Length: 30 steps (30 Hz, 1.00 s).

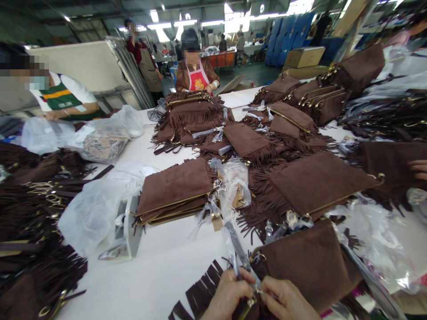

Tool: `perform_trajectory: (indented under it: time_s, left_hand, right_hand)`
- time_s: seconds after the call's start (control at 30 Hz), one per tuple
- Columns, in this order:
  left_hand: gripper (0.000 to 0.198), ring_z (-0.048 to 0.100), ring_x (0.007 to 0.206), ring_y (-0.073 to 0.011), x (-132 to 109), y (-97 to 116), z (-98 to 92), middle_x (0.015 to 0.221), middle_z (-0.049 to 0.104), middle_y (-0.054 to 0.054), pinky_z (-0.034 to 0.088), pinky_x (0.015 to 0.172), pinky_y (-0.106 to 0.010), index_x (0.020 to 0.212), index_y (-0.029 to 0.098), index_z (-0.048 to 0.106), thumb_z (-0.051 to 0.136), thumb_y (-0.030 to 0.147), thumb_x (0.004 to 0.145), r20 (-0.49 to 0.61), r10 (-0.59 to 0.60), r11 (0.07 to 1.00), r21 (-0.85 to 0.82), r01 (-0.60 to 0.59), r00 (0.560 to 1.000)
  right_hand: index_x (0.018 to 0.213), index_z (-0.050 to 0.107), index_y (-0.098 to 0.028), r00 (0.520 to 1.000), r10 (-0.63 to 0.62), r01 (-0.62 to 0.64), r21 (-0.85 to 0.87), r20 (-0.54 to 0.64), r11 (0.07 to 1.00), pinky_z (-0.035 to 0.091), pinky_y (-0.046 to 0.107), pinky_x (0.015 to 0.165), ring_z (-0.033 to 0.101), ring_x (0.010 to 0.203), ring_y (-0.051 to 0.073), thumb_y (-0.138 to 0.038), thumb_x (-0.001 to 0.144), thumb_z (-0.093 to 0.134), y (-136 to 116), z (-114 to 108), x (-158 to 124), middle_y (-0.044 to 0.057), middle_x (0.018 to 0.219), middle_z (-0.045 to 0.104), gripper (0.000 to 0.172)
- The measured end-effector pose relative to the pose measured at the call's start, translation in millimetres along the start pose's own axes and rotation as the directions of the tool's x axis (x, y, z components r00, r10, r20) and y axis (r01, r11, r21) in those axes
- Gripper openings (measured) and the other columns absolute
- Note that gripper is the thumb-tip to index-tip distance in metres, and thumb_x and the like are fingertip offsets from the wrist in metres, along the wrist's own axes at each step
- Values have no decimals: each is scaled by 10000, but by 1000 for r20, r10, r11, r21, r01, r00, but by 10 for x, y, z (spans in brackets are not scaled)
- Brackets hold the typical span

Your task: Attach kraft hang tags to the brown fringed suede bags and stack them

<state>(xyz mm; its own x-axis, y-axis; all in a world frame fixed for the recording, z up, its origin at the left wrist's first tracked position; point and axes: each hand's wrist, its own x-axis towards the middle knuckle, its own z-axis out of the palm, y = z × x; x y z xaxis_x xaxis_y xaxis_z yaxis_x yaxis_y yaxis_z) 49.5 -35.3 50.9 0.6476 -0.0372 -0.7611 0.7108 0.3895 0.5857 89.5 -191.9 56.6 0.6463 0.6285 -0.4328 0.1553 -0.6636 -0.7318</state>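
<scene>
My left hand and my right hand meet at the bottom edge of the head view. Both pinch a small clear-wrapped metal fitting at the corner of a brown suede fringed bag lying in front of me. A plastic-wrapped strap rises from the fitting between my fingers. The fingers of both hands are closed together. The bag's fringe spreads out to the left of my left hand.
The white table holds stacks of the same brown bags, clear plastic bags and dark straps at left. Other workers sit at the far left and far end. Someone's fingers rest on a bag at right.
</scene>
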Motion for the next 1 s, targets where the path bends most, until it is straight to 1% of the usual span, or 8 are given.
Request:
perform_trajectory:
  time_s: [0.07, 0.17, 0.33, 0.47, 0.63, 0.73, 0.87, 1.0]
  left_hand:
    - [224, 417, 450, -90, -3, 27, 12, 497, 535, 7, 275, 472, -223, 660, 103, 621, 515, 225, 506, 7, 27, 998, 64, -27, 1000]
    - [270, 361, 393, -69, -28, 79, 11, 491, 510, 7, 201, 417, -218, 654, 102, 617, 511, 330, 556, 49, 36, 992, 116, -42, 998]
    - [329, 383, 411, -61, -81, 124, -84, 538, 567, 0, 214, 399, -199, 689, 109, 623, 479, 121, 393, 188, -47, 999, 19, 44, 981]
    - [371, 408, 397, -69, -118, 138, -147, 494, 560, -16, 228, 373, -178, 644, 95, 663, 429, 106, 356, 229, -59, 998, 8, 59, 972]
    - [313, 421, 387, -66, -92, 63, -119, 462, 546, -9, 270, 390, -168, 613, 96, 679, 454, 136, 400, 159, -122, 991, 69, 112, 980]
    - [158, 384, 359, -56, -71, 31, -49, 413, 496, 14, 243, 378, -178, 540, 100, 644, 577, 218, 459, 97, -58, 990, 138, 44, 994]
    - [299, 340, 340, -37, -60, 28, 26, 405, 463, 28, 213, 365, -192, 475, 107, 583, 718, 372, 441, 110, 46, 989, 136, -61, 993]
    - [367, 335, 335, -40, 31, -90, 12, 400, 458, 33, 212, 357, -196, 495, 113, 550, 762, 402, 416, 96, 68, 991, 106, -78, 993]
  right_hand:
    - [615, 511, -182, 1000, 5, -4, 27, -4, 1000, 292, 208, 499, 483, 553, 121, -294, 798, 389, 19, 21, -6, -27, 572, 531, 247]
    - [633, 522, -179, 1000, 7, -6, 64, -9, 998, 307, 203, 507, 485, 561, 120, -276, 796, 389, 34, 43, -14, -27, 586, 531, 232]
    - [626, 515, -180, 1000, -14, 15, 98, -11, 995, 306, 205, 511, 485, 557, 117, -319, 820, 386, 34, 65, -27, -37, 577, 520, 271]
    - [617, 525, -181, 1000, -9, 13, 127, -26, 992, 321, 207, 519, 486, 565, 123, -360, 819, 383, 4, 72, -36, -31, 564, 517, 305]
    - [632, 538, -171, 1000, -16, 18, 175, -13, 984, 328, 201, 524, 479, 573, 121, -340, 817, 374, -20, 70, -47, -26, 579, 515, 299]
    - [614, 515, -172, 1000, -26, 28, 178, -13, 984, 315, 200, 519, 474, 569, 117, -316, 811, 385, -11, 67, -47, -33, 575, 496, 276]
    - [628, 518, -179, 998, -53, 55, 166, -13, 985, 317, 197, 527, 485, 569, 114, -292, 822, 384, -25, 47, -38, -37, 590, 512, 262]
    - [641, 527, -182, 998, -61, 64, 148, -25, 987, 329, 193, 542, 489, 583, 115, -262, 822, 381, -36, 40, -29, -33, 610, 525, 246]
